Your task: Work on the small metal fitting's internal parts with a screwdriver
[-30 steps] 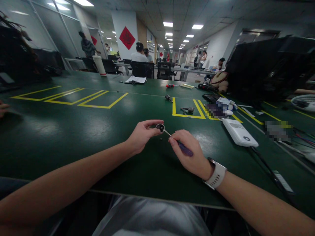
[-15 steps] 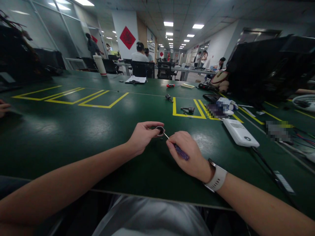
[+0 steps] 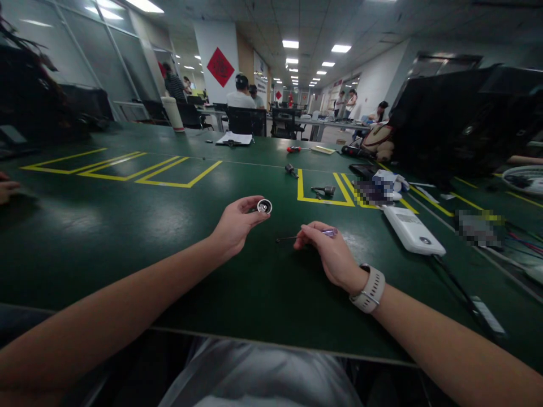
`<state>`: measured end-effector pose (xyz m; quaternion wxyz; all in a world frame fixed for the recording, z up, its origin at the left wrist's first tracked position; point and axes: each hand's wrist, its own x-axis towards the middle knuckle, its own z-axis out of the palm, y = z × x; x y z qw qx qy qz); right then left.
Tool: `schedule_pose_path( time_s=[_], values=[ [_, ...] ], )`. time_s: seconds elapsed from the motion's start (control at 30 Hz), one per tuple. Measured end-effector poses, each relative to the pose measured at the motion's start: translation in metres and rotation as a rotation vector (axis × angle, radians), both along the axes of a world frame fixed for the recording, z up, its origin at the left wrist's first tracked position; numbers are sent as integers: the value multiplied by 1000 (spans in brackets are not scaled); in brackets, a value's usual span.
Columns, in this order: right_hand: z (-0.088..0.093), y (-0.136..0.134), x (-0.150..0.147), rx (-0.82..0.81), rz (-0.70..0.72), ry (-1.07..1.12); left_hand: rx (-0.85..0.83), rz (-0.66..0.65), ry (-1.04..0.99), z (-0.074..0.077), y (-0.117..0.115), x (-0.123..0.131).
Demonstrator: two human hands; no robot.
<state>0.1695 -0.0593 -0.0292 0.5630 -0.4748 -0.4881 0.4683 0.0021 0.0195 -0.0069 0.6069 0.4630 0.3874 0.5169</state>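
Between thumb and fingers, my left hand (image 3: 238, 225) grips a small round metal cup-like part (image 3: 264, 207) just above the table, its open end toward me. My right hand (image 3: 324, 247) is closed around the purple handle of a screwdriver (image 3: 329, 232). The thin shaft points left, and its tip is at a tiny dark piece (image 3: 278, 240) low over the green tabletop; whether they touch I cannot tell. A gap separates the screwdriver from the round part. Beyond my right hand, a dark metal fitting (image 3: 324, 190) lies inside a yellow-taped box.
A second dark fitting (image 3: 291, 169) and a red-handled screwdriver (image 3: 293, 149) lie farther back. To the right are a white device (image 3: 413, 230) with a cable and some clutter. A white tumbler (image 3: 172, 114) and a clipboard (image 3: 234, 138) stand at the far side. Another person's hand (image 3: 6, 186) shows at left.
My left hand has lifted the round part up and left, turning its opening toward me. The screwdriver has come away from it, now lying nearly level, its tip by the tiny piece.
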Motion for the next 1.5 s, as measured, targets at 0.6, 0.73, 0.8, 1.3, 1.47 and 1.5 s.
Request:
schedule_pose_path(
  time_s=[0.6, 0.73, 0.8, 1.3, 1.47, 1.5],
  values=[
    [19, -13, 2, 117, -82, -763, -91, -152, -133, 2, -6, 3],
    [8, -11, -1, 325, -132, -901, -91, -124, -40, 0, -8, 4],
    [5, -11, -2, 387, -159, -882, -81, -111, 4, 0, -10, 5],
    [4, -16, -9, 671, -55, -777, 27, -190, 136, -4, -20, 8],
    [3, -16, -9, 679, -42, -785, 54, -211, 154, -5, -22, 7],
    [3, -16, -9, 678, -41, -786, 59, -211, 161, -4, -22, 7]
  ],
)
